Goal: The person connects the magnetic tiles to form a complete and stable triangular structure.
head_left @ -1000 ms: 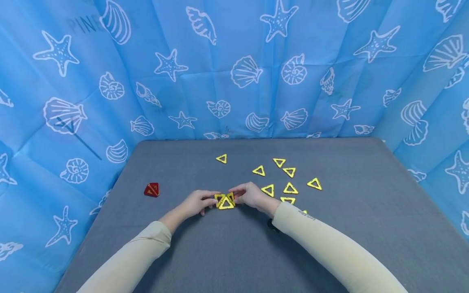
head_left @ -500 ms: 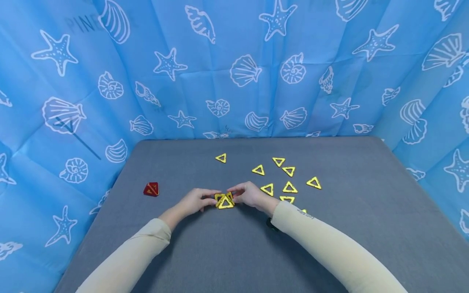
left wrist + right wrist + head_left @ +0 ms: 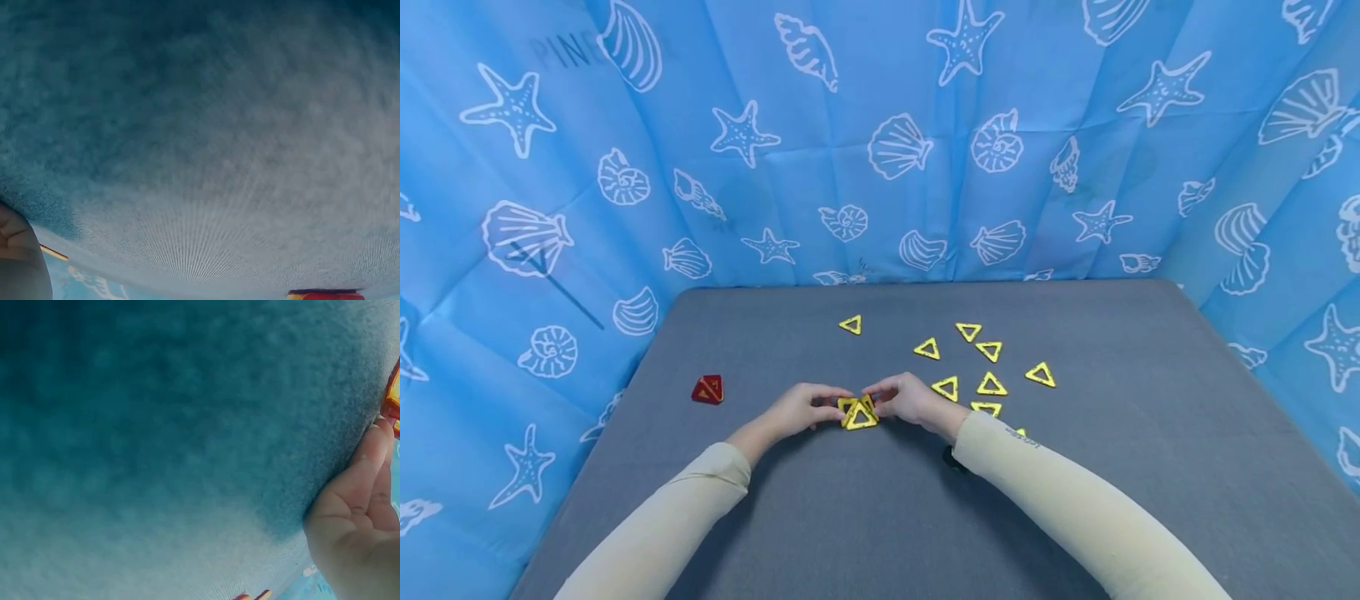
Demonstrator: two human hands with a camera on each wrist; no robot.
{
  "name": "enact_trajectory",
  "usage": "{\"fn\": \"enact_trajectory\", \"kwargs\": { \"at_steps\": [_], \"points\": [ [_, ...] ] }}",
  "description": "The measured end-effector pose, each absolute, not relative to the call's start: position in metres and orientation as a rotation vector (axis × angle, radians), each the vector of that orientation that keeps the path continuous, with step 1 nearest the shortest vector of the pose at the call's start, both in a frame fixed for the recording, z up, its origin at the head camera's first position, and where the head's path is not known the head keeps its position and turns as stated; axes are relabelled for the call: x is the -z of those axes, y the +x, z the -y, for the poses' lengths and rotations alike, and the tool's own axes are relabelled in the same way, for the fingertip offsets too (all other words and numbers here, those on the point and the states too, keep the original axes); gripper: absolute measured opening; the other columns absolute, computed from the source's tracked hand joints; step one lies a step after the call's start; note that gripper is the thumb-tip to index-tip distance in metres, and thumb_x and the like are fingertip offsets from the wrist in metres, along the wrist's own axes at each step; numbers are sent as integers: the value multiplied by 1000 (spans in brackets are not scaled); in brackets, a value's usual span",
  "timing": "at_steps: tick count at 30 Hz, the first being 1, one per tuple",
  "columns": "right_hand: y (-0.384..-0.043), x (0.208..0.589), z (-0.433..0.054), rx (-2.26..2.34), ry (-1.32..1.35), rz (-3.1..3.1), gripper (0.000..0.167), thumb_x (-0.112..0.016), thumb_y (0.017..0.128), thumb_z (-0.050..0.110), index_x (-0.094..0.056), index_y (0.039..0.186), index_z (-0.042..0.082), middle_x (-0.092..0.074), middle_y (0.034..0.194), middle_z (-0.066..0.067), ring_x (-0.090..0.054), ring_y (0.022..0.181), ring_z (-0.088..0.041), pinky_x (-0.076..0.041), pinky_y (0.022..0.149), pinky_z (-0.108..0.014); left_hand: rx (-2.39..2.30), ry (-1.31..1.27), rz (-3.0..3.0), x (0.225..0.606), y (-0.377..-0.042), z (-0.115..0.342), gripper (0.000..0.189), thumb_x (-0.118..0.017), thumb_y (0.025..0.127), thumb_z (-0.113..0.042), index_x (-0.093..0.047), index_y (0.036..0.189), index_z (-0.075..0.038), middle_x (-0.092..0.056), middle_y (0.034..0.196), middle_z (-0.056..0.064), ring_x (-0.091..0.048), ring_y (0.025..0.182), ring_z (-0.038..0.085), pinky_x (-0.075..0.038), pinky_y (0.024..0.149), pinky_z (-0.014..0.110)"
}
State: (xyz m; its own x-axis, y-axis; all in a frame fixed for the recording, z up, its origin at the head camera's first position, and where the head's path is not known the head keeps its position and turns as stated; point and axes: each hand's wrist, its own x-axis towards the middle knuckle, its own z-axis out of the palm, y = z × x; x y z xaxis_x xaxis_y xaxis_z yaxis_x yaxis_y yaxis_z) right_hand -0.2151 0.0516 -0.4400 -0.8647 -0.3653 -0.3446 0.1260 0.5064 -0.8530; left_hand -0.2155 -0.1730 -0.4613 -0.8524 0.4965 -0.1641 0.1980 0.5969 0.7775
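Note:
Several yellow triangular frame tiles point(image 3: 861, 417) stand joined in a small cluster at mid-table, leaning against one another. My left hand point(image 3: 801, 407) pinches the cluster's left side between thumb and fingers. From the other side my right hand point(image 3: 910, 398) pinches its right edge. In the right wrist view, the thumb and fingers of my right hand point(image 3: 356, 494) meet at a yellow tile point(image 3: 394, 394) at the frame's edge. Only part of my left hand point(image 3: 22, 256) enters the left wrist view, its fingertips out of frame. The cluster's back is hidden.
Loose yellow triangles lie beyond and right of the hands, among them one triangle point(image 3: 852, 325) farther back and another point(image 3: 1041, 374) far right. A red piece point(image 3: 707, 389) lies left on the grey table point(image 3: 820, 517). Something dark point(image 3: 953, 460) shows beside the right sleeve.
Both hands stay at the cluster, which looks nearly unchanged. The whole head view has shifted slightly. Loose tiles and the red piece keep their places on the table.

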Motion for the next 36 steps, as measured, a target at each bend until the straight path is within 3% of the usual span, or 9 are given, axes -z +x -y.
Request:
{"fn": "enact_trajectory", "kwargs": {
  "at_steps": [8,22,36],
  "points": [
    [-215,439,-52,1325,-217,-2232,32,-65,90,-3,-69,121,6,-63,103,-7,-55,85,-17,-47,71,-30,-1184,522,-2445,460,-214,170,36,-71,90,-18,-67,124,-5,-52,71,-2,-48,57,13,-45,54,30],
    [-213,441,-52,1350,-235,-2223,30,-64,91,-3,-69,120,3,-65,98,-6,-55,81,-15,-47,71,-30,-1200,476,-2473,459,-206,159,35,-71,90,-17,-66,122,-1,-59,74,0,-53,59,12,-47,55,28],
    [-211,440,-50,1367,-271,-2228,25,-66,90,-2,-70,114,0,-67,101,-6,-55,79,-13,-47,68,-28,-1114,432,-2551,454,-202,151,34,-73,89,-23,-68,119,-7,-65,78,-2,-57,58,14,-47,55,30]
  ]
}}
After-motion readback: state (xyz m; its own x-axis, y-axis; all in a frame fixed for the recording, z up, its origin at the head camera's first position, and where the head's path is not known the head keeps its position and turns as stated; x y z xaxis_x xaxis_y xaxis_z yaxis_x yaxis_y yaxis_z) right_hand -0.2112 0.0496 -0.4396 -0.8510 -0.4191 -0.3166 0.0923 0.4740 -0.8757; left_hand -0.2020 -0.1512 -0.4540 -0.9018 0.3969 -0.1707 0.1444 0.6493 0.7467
